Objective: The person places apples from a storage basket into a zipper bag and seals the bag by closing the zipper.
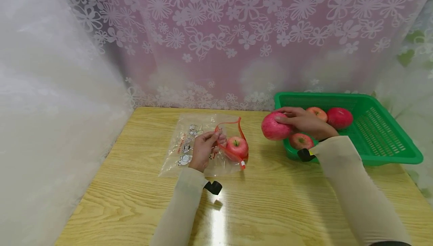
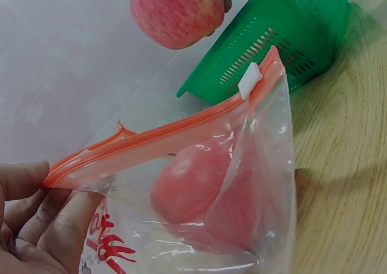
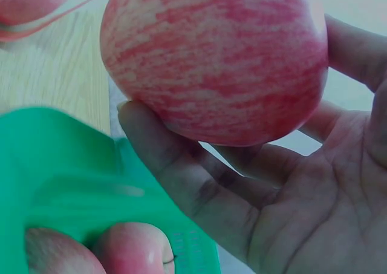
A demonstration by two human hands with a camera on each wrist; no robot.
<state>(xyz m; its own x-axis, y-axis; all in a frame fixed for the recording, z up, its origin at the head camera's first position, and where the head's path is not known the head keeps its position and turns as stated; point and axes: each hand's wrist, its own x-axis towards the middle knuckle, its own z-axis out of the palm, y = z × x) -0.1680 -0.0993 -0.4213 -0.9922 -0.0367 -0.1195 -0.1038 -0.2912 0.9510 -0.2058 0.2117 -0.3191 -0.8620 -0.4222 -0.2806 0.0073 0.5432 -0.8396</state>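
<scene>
My left hand (image 1: 203, 149) pinches the rim of a clear zip bag (image 2: 175, 129), whose orange-red zip edge is spread apart. One apple (image 1: 237, 147) sits inside the bag near its mouth; the left wrist view shows that apple (image 2: 196, 186) through the plastic. A white slider (image 2: 250, 80) is at one end of the zip. In my right hand (image 1: 304, 122) is another apple (image 1: 275, 126), raised above the left rim of a green basket (image 1: 389, 159). The right wrist view shows fingers curled around this apple (image 3: 217, 62). Cartoon animals and red letters are printed on the bag.
Several apples lie in the basket's left part, among them a dark red apple (image 1: 339, 118) and a paler apple (image 1: 301, 141) by the near wall. A wooden table (image 1: 135, 208) carries bag and basket. Behind it hangs a floral curtain (image 1: 216, 50).
</scene>
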